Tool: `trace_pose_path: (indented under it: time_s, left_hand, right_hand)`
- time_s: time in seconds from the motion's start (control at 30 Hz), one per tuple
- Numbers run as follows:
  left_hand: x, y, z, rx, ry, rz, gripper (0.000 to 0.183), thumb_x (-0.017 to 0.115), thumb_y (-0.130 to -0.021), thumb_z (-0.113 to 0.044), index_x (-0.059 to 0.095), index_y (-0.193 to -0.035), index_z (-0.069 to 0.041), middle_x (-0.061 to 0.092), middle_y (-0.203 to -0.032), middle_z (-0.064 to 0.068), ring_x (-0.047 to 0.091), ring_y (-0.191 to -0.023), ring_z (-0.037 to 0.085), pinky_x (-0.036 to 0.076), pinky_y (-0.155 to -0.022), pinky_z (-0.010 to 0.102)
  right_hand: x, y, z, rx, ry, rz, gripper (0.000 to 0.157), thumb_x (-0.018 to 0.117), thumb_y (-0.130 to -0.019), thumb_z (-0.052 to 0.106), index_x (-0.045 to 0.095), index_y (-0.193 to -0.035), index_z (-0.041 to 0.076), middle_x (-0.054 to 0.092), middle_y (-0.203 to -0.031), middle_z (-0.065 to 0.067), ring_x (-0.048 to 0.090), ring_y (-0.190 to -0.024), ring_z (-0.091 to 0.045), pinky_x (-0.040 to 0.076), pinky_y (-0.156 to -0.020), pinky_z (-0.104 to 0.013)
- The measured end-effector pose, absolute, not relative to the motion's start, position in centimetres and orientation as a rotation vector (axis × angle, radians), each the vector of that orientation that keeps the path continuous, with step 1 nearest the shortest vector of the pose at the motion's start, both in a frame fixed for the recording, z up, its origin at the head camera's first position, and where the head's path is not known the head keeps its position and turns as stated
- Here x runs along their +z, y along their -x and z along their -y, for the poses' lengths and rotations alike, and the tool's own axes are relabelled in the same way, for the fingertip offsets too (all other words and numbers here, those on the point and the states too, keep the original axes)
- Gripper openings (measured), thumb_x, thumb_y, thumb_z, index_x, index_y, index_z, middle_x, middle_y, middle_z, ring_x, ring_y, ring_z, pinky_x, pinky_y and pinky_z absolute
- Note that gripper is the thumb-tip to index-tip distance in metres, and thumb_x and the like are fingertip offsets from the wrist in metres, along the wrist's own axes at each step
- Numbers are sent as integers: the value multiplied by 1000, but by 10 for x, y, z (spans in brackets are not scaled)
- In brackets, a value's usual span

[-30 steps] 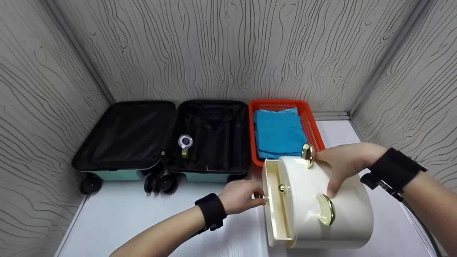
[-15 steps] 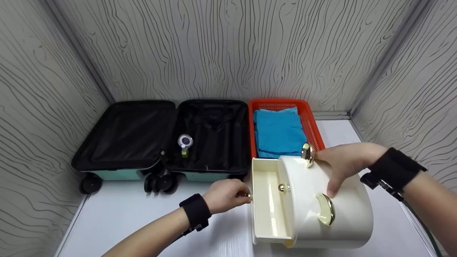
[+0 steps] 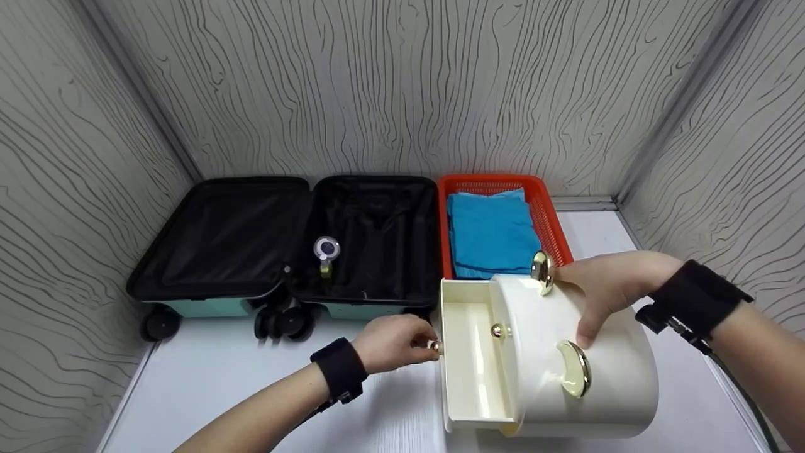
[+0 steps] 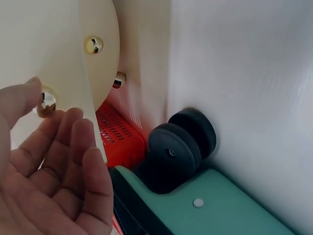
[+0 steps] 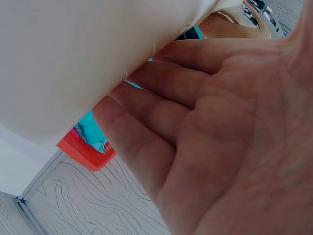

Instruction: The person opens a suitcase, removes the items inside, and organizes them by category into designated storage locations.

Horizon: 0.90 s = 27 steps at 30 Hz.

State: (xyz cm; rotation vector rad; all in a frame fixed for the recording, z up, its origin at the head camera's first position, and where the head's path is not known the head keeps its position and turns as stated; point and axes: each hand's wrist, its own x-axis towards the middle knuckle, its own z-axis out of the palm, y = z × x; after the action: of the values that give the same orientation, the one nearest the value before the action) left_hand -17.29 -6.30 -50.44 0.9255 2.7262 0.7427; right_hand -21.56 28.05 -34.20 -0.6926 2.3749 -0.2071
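Observation:
A cream cosmetics organizer (image 3: 597, 402) with gold handles and knobs stands at the front right, one drawer (image 3: 475, 352) pulled out toward the left. The drawer's inside is bare. My left hand (image 3: 396, 343) is at the drawer's gold knob (image 4: 47, 103), thumb on one side of it and curled fingers on the other. Spread over the organizer's curved body is my right hand (image 3: 607, 292), the thumb beside a gold handle (image 3: 575, 370). Its fingers (image 5: 132, 127) extend along the far side in the right wrist view. Another gold knob (image 3: 497, 331) shows on the face behind the drawer.
An opened suitcase (image 3: 220, 239) with black lining and mint-green shell lies at the back left. In it rests a small round white-and-blue item (image 3: 326, 250) with a yellow-green end. A red basket (image 3: 553, 229) holding folded blue cloth (image 3: 494, 233) stands behind the organizer.
My left hand has drawn the drawer leftward, from slightly out to well out, moving only a little in the last half second. The right hand has stayed on the organizer.

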Motion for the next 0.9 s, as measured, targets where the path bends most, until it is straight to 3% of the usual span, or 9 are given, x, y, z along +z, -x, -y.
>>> trace_pose_path:
  time_s: [0.27,0.53,0.9]
  left_hand:
    - [-485,206,89,669,-847,-2890,22,77,-92,-34,80,-104,-17,72,-93,-6,65,-81,10,54,-72,32]
    - [-478,262,146,581,-490,-3063,19,74,-94,-25,78,-107,-12,74,-100,3,70,-90,23,57,-79,44]
    - [-491,299,188,325,-234,-3150,30,71,-96,-20,73,-121,-4,72,-109,15,69,-98,34,56,-84,48]
  right_hand:
    - [-341,215,-281,-231,678,-2365,77,96,-60,40,57,-123,18,61,-99,4,58,-94,-18,50,-84,-40]
    - [-342,216,-280,-221,675,-2366,76,96,-60,40,58,-122,17,62,-97,4,58,-92,-18,51,-82,-40]
    - [-342,216,-280,-217,676,-2371,77,96,-59,40,58,-122,17,63,-96,5,59,-91,-17,51,-83,-40]
